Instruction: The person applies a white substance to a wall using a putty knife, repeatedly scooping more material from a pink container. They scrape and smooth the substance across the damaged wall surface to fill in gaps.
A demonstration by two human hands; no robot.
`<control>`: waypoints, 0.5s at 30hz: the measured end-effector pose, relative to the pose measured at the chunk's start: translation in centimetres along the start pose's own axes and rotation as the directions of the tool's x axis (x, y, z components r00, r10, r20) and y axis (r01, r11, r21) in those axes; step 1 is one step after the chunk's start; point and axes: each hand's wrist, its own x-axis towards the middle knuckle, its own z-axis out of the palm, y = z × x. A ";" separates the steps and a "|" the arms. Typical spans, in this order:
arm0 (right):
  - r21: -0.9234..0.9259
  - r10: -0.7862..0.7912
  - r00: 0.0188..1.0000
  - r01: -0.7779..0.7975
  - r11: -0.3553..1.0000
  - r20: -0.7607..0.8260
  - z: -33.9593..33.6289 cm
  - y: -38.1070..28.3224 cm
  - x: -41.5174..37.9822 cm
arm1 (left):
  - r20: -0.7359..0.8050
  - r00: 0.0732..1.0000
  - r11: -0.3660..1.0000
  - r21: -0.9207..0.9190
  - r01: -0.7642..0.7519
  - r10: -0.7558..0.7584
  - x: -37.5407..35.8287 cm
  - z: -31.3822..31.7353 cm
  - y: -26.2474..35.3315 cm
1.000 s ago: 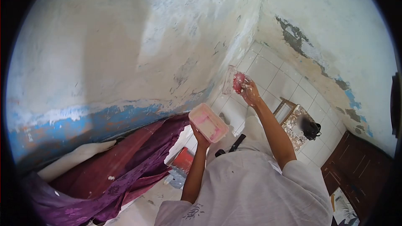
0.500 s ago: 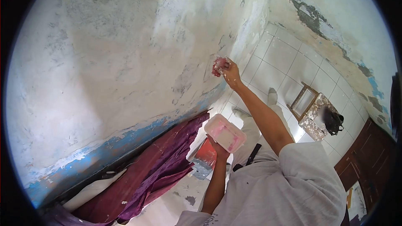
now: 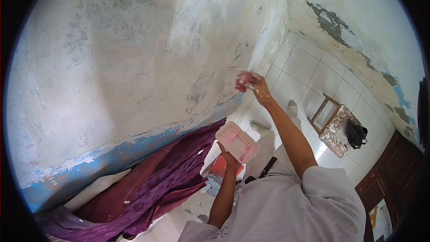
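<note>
My right hand [image 3: 260,89] is closed around a red, paste-smeared scraper [image 3: 244,81] at the wall's surface, near the corner. Wet-looking streaks lie on the wall [image 3: 148,62] just left of the tool. Lower down, my left hand [image 3: 229,156] holds a pale pink rectangular tub [image 3: 237,142] from beneath and the side. Its open top faces the camera, with whitish and pink paste inside.
Purple and maroon cloth [image 3: 165,179] lies along the wall's foot. A red container [image 3: 219,168] is partly hidden below the tub. On the tiled floor [image 3: 307,65] stands a paint-spattered stool [image 3: 336,130] with a black bag [image 3: 356,135]. A dark door [image 3: 394,170] is at right.
My right hand and the red tool have moved down and to the right in view. The tub in my left hand has shifted slightly left. The view has shifted a little.
</note>
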 end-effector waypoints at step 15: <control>0.125 0.095 0.953 -0.061 0.990 -0.286 -3.2 5.7 -0.8 | 0.002 1.000 1.000 0.003 0.022 -0.022 0.0 0.0 -0.6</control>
